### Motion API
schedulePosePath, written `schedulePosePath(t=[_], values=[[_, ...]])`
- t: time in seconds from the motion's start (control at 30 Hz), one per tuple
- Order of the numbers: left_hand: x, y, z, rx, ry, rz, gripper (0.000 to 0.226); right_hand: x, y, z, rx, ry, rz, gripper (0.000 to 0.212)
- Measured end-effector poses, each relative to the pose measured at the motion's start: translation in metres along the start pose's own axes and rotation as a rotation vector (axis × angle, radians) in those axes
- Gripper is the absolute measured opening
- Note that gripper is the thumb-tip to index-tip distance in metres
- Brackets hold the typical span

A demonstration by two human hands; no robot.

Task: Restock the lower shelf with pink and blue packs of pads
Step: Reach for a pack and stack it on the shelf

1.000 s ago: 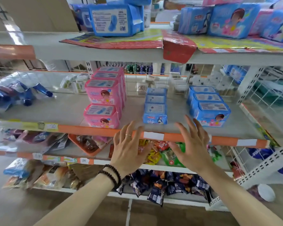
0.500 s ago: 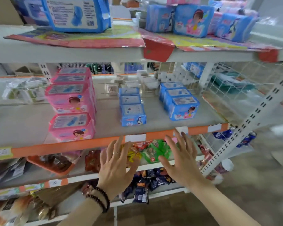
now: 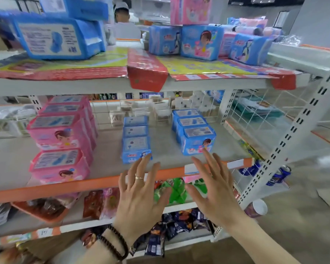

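- Two empty hands hover in front of the orange-edged lower shelf (image 3: 88,184): the left hand (image 3: 139,195) and the right hand (image 3: 215,189) both have fingers spread and straight, holding nothing
- Stock for the job sits on the top shelf (image 3: 198,83): a big blue pack (image 3: 55,40) at 10 o'clock from the hands, and a cluster of blue packs (image 3: 201,42) at 1 o'clock with a pink pack (image 3: 191,9) standing on top of them
- Pulling a blue pack from under that pink one could tip it off the edge
- Flattened cardboard (image 3: 147,71) overhangs the top shelf at 12 o'clock; a pack dragged forward could catch it and slide the sheet out
- Already on the lower shelf, the pink stack (image 3: 59,147) at 10 o'clock stands two high; a nudge while adding more could topple it
- Small blue packs (image 3: 136,145) at 12 o'clock and the blue row (image 3: 197,139) at 1 o'clock leave gaps, so colours could get mixed if a pack goes into the wrong row
- Soft wrapping is likely to squash under a hard grip, and one wide pack may slip from a single hand
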State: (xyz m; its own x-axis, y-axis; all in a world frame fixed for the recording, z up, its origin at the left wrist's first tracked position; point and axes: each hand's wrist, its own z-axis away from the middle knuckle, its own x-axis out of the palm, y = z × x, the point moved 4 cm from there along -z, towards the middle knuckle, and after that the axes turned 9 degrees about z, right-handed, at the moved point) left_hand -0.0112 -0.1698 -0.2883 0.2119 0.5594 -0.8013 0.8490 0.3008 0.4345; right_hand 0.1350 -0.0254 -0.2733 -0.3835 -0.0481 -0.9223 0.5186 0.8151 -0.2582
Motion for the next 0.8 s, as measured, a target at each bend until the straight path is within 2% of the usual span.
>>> schedulePosePath(t=[0.33, 0.47, 0.8], values=[[-0.037, 0.076, -0.061, 0.128, 0.107, -0.157, 0.065, -0.071, 0.032, -0.035, -0.157, 0.303, -0.045, 0.071], [-0.055, 0.101, -0.074, 0.182, 0.169, -0.217, 0.066, -0.102, 0.04, -0.045, -0.235, 0.339, -0.073, 0.069], [-0.103, 0.138, -0.09, 0.144, 0.267, -0.233, 0.062, -0.172, 0.046, -0.065, -0.402, 0.42, -0.137, 0.069]])
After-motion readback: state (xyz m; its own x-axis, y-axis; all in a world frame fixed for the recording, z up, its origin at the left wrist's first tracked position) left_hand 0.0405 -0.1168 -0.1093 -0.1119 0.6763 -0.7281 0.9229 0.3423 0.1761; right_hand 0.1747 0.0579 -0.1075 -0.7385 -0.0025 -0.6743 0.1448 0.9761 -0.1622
